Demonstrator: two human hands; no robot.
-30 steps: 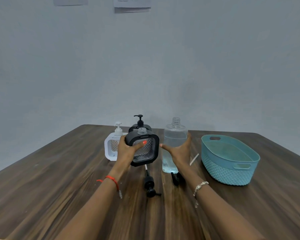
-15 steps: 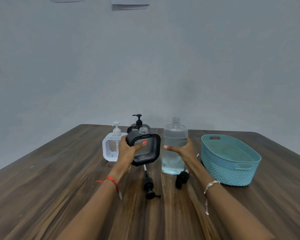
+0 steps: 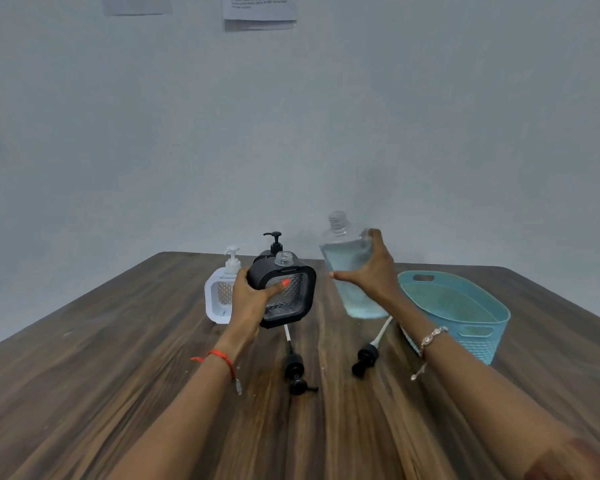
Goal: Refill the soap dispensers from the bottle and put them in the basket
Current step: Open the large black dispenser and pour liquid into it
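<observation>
at centre frame the left hand (image 3: 253,299) grips the open black dispenser (image 3: 284,296); just right of it the right hand (image 3: 371,275) grasps the tilted clear bottle (image 3: 350,271). the teal basket (image 3: 465,306) sits on the tabletop (image 3: 84,358), right of centre.

Table (image 3: 118,375): dark wood grain, smooth, low sheen. Bottle (image 3: 347,261): clear plastic, glossy. Black dispenser (image 3: 293,299): matt black frame, clear diamond-faceted panel, probably plastic. White dispenser (image 3: 215,299): smooth white casing. Basket (image 3: 478,341): teal plastic, woven-textured wall, matt.
</observation>
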